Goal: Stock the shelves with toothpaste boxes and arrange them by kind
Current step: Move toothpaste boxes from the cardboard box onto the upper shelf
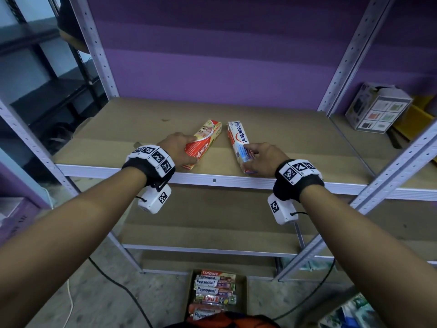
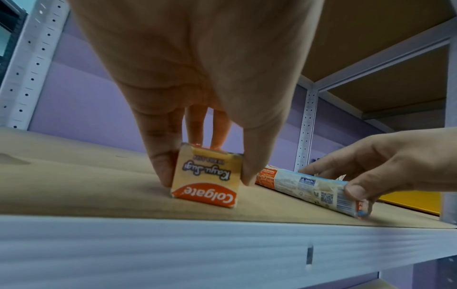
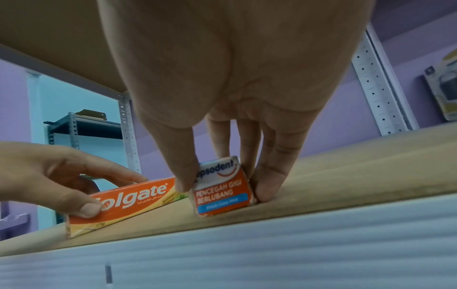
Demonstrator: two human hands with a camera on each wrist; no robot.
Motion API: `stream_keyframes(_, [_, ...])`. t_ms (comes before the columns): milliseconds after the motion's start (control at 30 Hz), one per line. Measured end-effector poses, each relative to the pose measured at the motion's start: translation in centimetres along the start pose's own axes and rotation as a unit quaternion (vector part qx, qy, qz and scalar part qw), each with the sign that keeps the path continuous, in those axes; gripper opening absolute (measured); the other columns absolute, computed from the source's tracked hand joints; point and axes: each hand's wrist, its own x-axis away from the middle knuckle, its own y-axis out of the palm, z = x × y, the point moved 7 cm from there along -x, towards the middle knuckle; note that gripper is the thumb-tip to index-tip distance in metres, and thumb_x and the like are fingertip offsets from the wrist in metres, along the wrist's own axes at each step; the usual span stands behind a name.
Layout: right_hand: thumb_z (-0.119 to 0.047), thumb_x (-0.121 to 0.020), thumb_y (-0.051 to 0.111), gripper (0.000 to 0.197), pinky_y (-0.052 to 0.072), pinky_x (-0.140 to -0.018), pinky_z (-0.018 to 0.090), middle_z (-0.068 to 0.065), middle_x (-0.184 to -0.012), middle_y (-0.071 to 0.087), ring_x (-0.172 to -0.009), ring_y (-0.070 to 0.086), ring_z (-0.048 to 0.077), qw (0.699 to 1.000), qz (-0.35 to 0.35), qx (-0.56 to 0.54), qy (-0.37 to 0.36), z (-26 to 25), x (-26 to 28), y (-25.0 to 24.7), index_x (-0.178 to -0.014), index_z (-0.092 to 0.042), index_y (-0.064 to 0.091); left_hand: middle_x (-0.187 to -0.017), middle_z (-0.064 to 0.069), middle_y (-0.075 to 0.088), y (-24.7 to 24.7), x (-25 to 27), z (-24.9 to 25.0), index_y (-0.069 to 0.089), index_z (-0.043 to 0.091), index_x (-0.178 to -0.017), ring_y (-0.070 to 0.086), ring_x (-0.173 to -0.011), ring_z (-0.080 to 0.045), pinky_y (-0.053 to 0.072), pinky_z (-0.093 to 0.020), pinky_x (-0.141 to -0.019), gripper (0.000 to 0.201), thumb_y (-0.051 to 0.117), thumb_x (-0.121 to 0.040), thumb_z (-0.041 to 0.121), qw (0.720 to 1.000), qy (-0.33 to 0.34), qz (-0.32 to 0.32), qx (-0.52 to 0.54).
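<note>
**Two boxes down on the middle shelf, one in each hand**

Nearest your head camera, at 6 o'clock on the floor, sits the carton of stock (image 1: 241, 284): Pepsodent and Colgate boxes packed flat, labels up. Black cables (image 1: 113, 280) trail over the floor on both sides of it.

Your left hand (image 1: 179, 147) grips the Colgate box (image 1: 205, 140) at its near end. In the left wrist view the thumb and one finger (image 2: 160, 156) pinch the two long sides, and two more fingers rest on top. The box lies flat on the brown shelf board (image 1: 295, 138), near end close to the front rail (image 1: 236, 179), far end aimed toward 1 o'clock.

Your right hand (image 1: 262, 159) grips the Pepsodent box (image 1: 238, 138) the same way: thumb on one long side, fingers (image 3: 267, 176) down the other, seen in the right wrist view. That box also lies flat on the board, near end at the front edge, far end aimed toward 11 o'clock.

Both boxes sit side by side, apart, with bare board between them; the far ends come closer together than the near ends. Colgate is at 9 o'clock of Pepsodent.

Each wrist carries a black band with printed square markers (image 1: 153, 157) and a white camera unit (image 1: 155, 200) below it.

On the neighbouring shelf, at 2 o'clock, stands a white printed carton (image 1: 376, 110) with something yellow (image 1: 416, 121) beside it; what that is you cannot tell.
</note>
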Motion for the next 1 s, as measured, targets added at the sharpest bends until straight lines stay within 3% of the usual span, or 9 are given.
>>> stream_keyframes(100, [-0.035, -0.081, 0.075, 0.069, 0.043, -0.099, 0.023, -0.001, -0.137, 0.059, -0.117, 0.058, 0.018, 1.0, 0.001, -0.014, 0.001, 0.0, 0.1, 0.1, -0.145, -0.027, 0.049, -0.131, -0.009, 0.05, -0.2, 0.4, 0.3, 0.042, 0.022, -0.146, 0.05, -0.119, -0.025, 0.041, -0.035, -0.102, 0.079, 0.076, -0.078, 0.042, 1.0, 0.006, 0.016, 0.007])
stream_keyframes(167, [-0.031, -0.08, 0.078, 0.066, 0.042, -0.089, 0.015, 0.0, -0.133, 0.061, -0.107, 0.061, 0.014, 0.999, 0.012, -0.035, -0.008, 0.2, 0.4, -0.1, -0.141, -0.026, 0.053, -0.132, -0.007, 0.049, -0.4, 0.9, 0.6, 0.048, 0.021, -0.142, 0.051, -0.118, -0.026, 0.042, -0.038, -0.103, 0.073, 0.077, -0.077, 0.04, 0.999, 0.025, 0.032, 0.004])
stream_keyframes(233, [-0.023, -0.076, 0.082, 0.059, 0.041, -0.072, 0.004, 0.001, -0.122, 0.065, -0.084, 0.06, 0.006, 0.997, 0.027, -0.069, -0.019, 0.4, 0.9, -0.3, -0.131, -0.026, 0.061, -0.133, -0.004, 0.049, -0.7, 1.5, 0.9, 0.052, 0.024, -0.137, 0.051, -0.118, -0.027, 0.044, -0.043, -0.101, 0.068, 0.076, -0.076, 0.042, 0.998, 0.045, 0.041, -0.009])
stream_keyframes(267, [-0.019, -0.074, 0.084, 0.055, 0.042, -0.071, 0.006, 0.001, -0.117, 0.064, -0.079, 0.058, 0.005, 0.996, 0.032, -0.077, -0.027, 0.4, 1.2, -0.5, -0.125, -0.025, 0.065, -0.134, -0.002, 0.049, -0.8, 1.9, 1.1, 0.054, 0.025, -0.135, 0.049, -0.118, -0.027, 0.045, -0.045, -0.1, 0.066, 0.075, -0.076, 0.044, 0.997, 0.056, 0.043, -0.017])
stream_keyframes(367, [-0.017, -0.07, 0.088, 0.049, 0.047, -0.086, 0.024, 0.004, -0.108, 0.054, -0.085, 0.055, 0.015, 0.995, 0.057, -0.06, -0.047, 0.3, 2.2, -1.3, -0.116, -0.022, 0.071, -0.13, 0.0, 0.051, -1.1, 3.0, 2.0, 0.056, 0.027, -0.131, 0.046, -0.116, -0.026, 0.045, -0.046, -0.097, 0.061, 0.072, -0.077, 0.052, 0.994, 0.098, 0.047, -0.031])
stream_keyframes(500, [-0.02, -0.071, 0.087, 0.033, 0.046, -0.08, 0.021, 0.006, -0.098, 0.06, -0.086, 0.058, 0.018, 0.992, 0.066, -0.069, -0.083, 0.3, 3.7, -2.1, -0.102, -0.017, 0.075, -0.126, -0.001, 0.054, -1.2, 4.7, 3.4, 0.06, 0.027, -0.127, 0.049, -0.116, -0.024, 0.043, -0.041, -0.1, 0.055, 0.073, -0.078, 0.049, 0.987, 0.153, 0.049, -0.015])
stream_keyframes(667, [-0.014, -0.074, 0.085, 0.023, 0.047, -0.084, 0.026, 0.008, -0.093, 0.067, -0.084, 0.061, 0.017, 0.989, 0.074, -0.074, -0.1, 0.5, 5.3, -2.1, -0.095, -0.016, 0.075, -0.108, 0.0, 0.061, -0.7, 7.3, 5.3, 0.066, 0.018, -0.116, 0.057, -0.103, -0.021, 0.044, -0.033, -0.096, 0.041, 0.075, -0.081, 0.038, 0.971, 0.228, 0.056, 0.039])
stream_keyframes(833, [-0.019, -0.075, 0.084, 0.017, 0.045, -0.074, 0.019, -0.001, -0.079, 0.069, -0.072, 0.059, 0.011, 0.993, 0.023, -0.065, -0.099, 1.4, 7.1, 0.7, -0.089, -0.02, 0.075, -0.103, 0.003, 0.059, 1.2, 9.2, 5.4, 0.066, 0.021, -0.113, 0.055, -0.091, -0.011, 0.05, -0.034, -0.086, 0.036, 0.074, -0.082, 0.037, 0.972, 0.221, 0.036, 0.075])
stream_keyframes(1000, [-0.02, -0.075, 0.084, 0.016, 0.046, -0.074, 0.016, -0.004, -0.08, 0.071, -0.069, 0.061, 0.004, 0.995, -0.039, -0.052, -0.08, 2.9, 8.3, 4.9, -0.088, -0.024, 0.075, -0.109, 0.002, 0.058, 5.0, 10.4, 4.3, 0.065, 0.021, -0.113, 0.056, -0.096, -0.011, 0.046, -0.03, -0.091, 0.034, 0.072, -0.085, 0.039, 0.98, 0.177, -0.022, 0.083])
